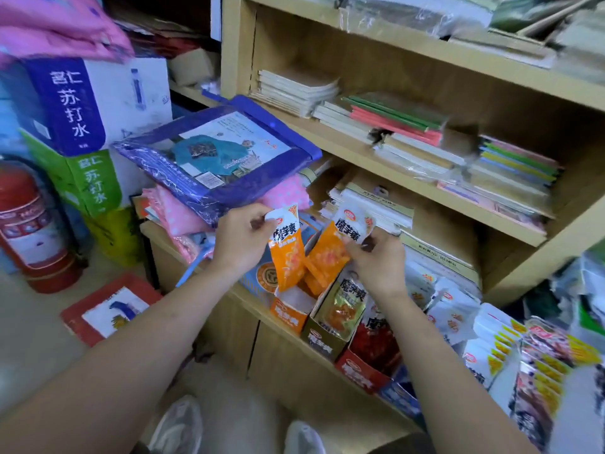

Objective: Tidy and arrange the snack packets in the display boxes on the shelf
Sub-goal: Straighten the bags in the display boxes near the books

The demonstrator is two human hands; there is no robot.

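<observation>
Orange packets pinched by left hand and right hand above the orange box. Best slid in upright, labels forward.

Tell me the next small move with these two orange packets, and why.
Probably lower the left hand's orange packet into the orange display box right below it; the box looks open with room, and the right hand holds more orange packets to follow.

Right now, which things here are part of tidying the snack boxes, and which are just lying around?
Job:
left hand, orange packet
right hand, orange packets
orange display box
red display box

Lying about:
fire extinguisher
notebooks
purple raincoat pack
</observation>
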